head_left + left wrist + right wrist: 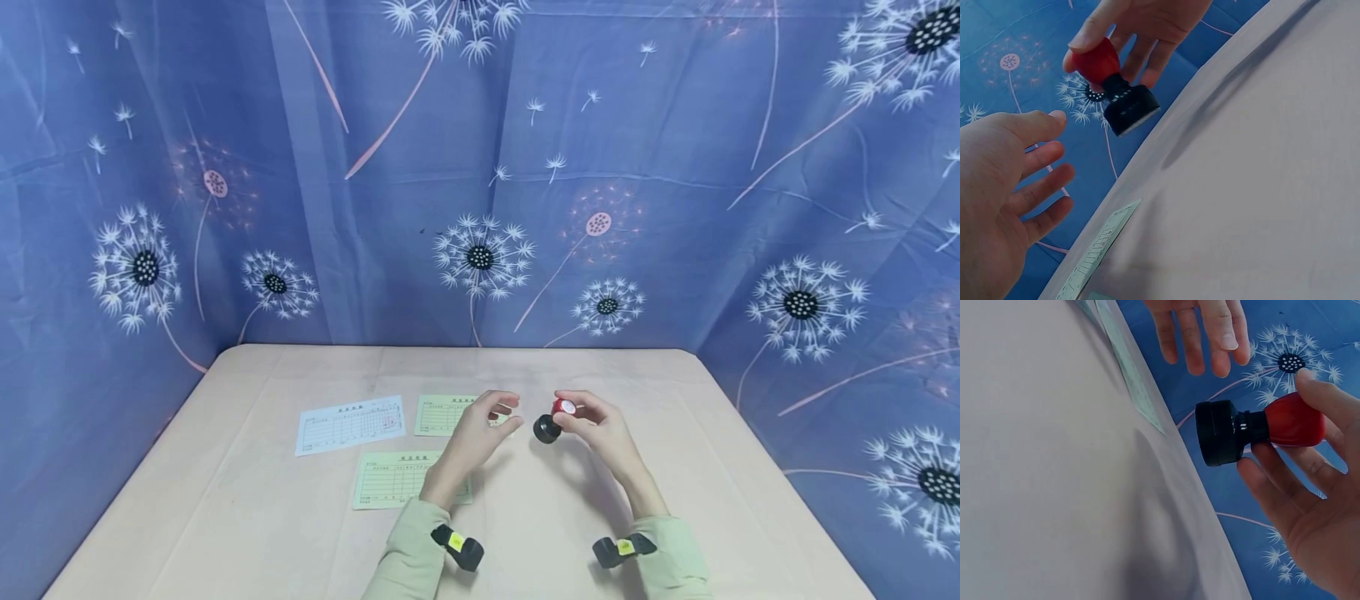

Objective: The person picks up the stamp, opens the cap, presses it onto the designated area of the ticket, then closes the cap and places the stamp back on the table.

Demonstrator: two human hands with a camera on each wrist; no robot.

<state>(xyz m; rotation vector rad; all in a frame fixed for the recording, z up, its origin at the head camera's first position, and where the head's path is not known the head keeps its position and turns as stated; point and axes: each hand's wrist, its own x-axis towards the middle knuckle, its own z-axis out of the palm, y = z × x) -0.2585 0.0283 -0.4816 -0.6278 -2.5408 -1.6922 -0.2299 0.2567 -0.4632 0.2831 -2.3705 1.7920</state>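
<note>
My right hand (603, 429) grips a self-inking stamp (1219, 432) by its red knob, thumb on one side and fingers on the other. The stamp has a wide black base; in the left wrist view its pale underside edge (1141, 122) tilts down toward the table. To its left, my left hand (476, 437) is raised with nothing in it, fingers loosely bent and apart from the stamp. Behind and below the left hand lie two green printed forms, a far one (435, 414) and a near one (382, 481), each partly hidden by the hand or forearm.
A white-blue form (349, 425) with a red stamp mark lies left of the green ones. The table has a pale cloth (247, 508). A blue curtain (390, 275) with dandelion prints stands along the back and sides. Each wrist wears a black strap camera (459, 546).
</note>
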